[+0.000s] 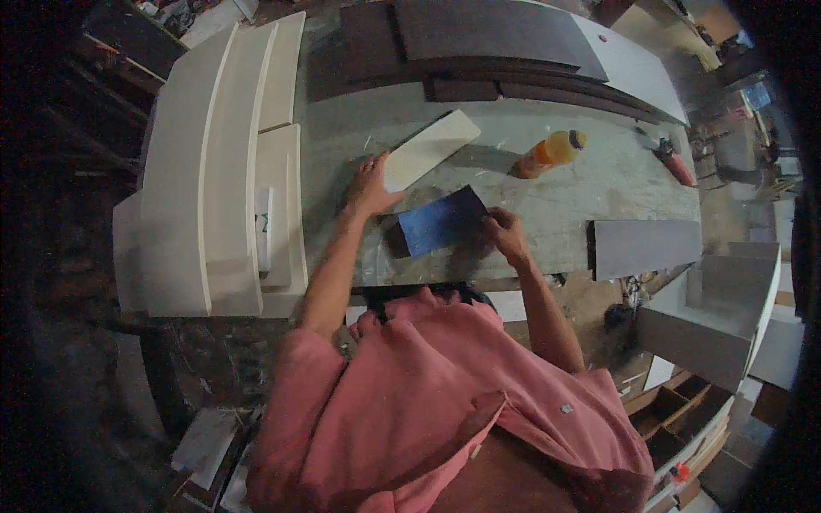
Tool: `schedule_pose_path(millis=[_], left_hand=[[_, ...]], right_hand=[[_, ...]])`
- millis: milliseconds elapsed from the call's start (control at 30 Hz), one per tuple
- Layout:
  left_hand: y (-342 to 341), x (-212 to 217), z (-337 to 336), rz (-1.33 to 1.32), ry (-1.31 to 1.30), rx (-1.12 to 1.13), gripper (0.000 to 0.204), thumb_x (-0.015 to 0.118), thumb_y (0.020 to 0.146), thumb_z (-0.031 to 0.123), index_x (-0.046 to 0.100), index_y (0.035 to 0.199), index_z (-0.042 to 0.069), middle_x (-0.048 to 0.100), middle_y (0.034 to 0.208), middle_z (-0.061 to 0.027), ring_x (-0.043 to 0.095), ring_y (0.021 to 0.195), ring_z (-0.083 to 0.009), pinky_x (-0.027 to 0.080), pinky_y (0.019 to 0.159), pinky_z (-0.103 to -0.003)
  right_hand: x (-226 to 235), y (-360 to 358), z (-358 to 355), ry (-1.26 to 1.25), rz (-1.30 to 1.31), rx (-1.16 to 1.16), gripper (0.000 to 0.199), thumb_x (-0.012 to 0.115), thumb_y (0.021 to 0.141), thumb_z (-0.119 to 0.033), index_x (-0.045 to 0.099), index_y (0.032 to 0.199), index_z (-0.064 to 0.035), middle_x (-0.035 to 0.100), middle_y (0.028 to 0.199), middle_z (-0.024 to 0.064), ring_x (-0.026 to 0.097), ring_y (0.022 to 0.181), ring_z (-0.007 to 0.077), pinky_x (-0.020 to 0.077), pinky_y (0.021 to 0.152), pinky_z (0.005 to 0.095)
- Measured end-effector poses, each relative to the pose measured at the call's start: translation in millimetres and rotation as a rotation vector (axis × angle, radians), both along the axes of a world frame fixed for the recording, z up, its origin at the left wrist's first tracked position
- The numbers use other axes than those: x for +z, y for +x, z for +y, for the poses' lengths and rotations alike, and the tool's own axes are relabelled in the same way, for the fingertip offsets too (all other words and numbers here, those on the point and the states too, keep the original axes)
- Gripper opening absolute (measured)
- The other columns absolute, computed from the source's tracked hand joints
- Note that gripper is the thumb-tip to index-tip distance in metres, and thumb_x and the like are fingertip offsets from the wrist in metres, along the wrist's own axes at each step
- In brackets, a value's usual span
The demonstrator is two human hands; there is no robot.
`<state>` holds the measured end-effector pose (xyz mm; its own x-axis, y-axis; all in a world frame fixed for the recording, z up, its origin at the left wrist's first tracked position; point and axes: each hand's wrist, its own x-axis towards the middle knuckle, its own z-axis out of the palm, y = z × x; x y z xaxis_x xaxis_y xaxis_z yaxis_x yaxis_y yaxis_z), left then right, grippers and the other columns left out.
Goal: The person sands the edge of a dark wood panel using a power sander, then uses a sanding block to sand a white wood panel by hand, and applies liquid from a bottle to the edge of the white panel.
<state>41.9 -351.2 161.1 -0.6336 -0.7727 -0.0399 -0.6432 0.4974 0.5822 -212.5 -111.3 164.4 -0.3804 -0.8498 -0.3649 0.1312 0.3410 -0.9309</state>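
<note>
Your right hand point(505, 232) pinches the right end of the blue sheet point(434, 224), maybe so its wide face stays open. The sheet lies left of those fingers; its long way runs left to right, with the right end a bit farther from you. Your left hand point(369, 190) grips the near end of the cream board point(434, 150), probably to keep it steady. From those fingers, the board's long way points away from you and to the right. Past your right fingers, a bit to the right, is an orange bottle point(552, 154), perhaps put there to be out of the way. Farthest from your fingers, dark boards point(492, 38) lie stacked.
</note>
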Motion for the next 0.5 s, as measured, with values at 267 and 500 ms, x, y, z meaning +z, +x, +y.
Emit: schedule_pose_path(millis=[267, 500], left_hand=[[84, 28, 33, -0.142, 0.053, 0.009, 0.110, 0.087, 0.068, 0.027, 0.025, 0.158, 0.015, 0.040, 0.153, -0.0202, 0.037, 0.141, -0.0384, 0.033, 0.117, -0.049], [48, 60, 116, -0.013, -0.051, -0.214, 0.084, 0.074, 0.080, 0.013, 0.035, 0.155, 0.017, 0.040, 0.154, -0.0153, 0.042, 0.138, -0.0345, 0.037, 0.114, -0.047]], right_hand=[[-1, -10, 91, 0.102, -0.429, -0.049, 0.058, 0.068, 0.093, -0.013, 0.043, 0.144, -0.0026, 0.065, 0.115, 0.0103, 0.067, 0.091, 0.0185, 0.0569, 0.079, 0.0339], [16, -25, 98, -0.064, -0.070, 0.118, 0.063, 0.066, 0.090, -0.006, 0.042, 0.148, -0.0086, 0.060, 0.127, 0.0158, 0.067, 0.097, 0.0227, 0.0569, 0.081, 0.0369]])
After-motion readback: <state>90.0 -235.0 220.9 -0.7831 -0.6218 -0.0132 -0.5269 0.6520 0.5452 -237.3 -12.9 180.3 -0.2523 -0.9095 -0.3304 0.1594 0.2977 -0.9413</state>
